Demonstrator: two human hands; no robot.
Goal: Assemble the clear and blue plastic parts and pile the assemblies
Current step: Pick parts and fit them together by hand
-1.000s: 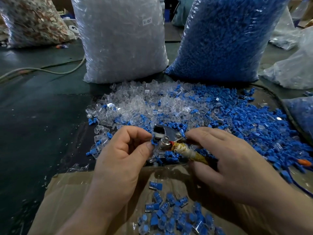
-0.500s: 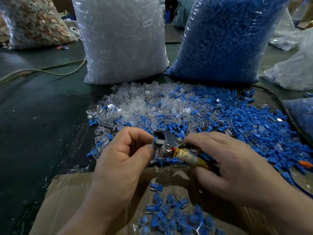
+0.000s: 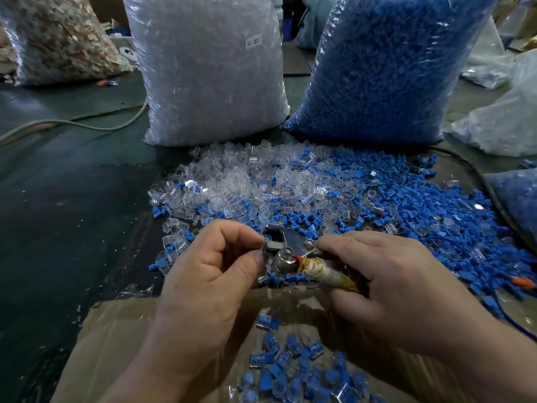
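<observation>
Loose clear parts (image 3: pixel 232 181) and blue parts (image 3: pixel 421 205) lie heaped on the dark table ahead of me. My right hand (image 3: pixel 386 283) grips a metal press tool (image 3: pixel 287 251) by its tape-wrapped handle. My left hand (image 3: pixel 209 271) pinches thumb and forefinger against the tool's left jaw; whatever small part it holds there is hidden by the fingers. Below my hands, finished clear-and-blue assemblies (image 3: pixel 293 370) lie piled in a plastic-lined cardboard box (image 3: pixel 116 338).
A big bag of clear parts (image 3: pixel 209 68) and a big bag of blue parts (image 3: pixel 386 68) stand behind the heaps. More bags sit at the right (image 3: pixel 511 120) and far left (image 3: pixel 55 39). A cable (image 3: pixel 72 123) runs across the table at left.
The tool and both hands have shifted slightly down and right in view. The left fingers have closed in tighter on the tool's jaw, hiding the bit of blue seen there earlier.
</observation>
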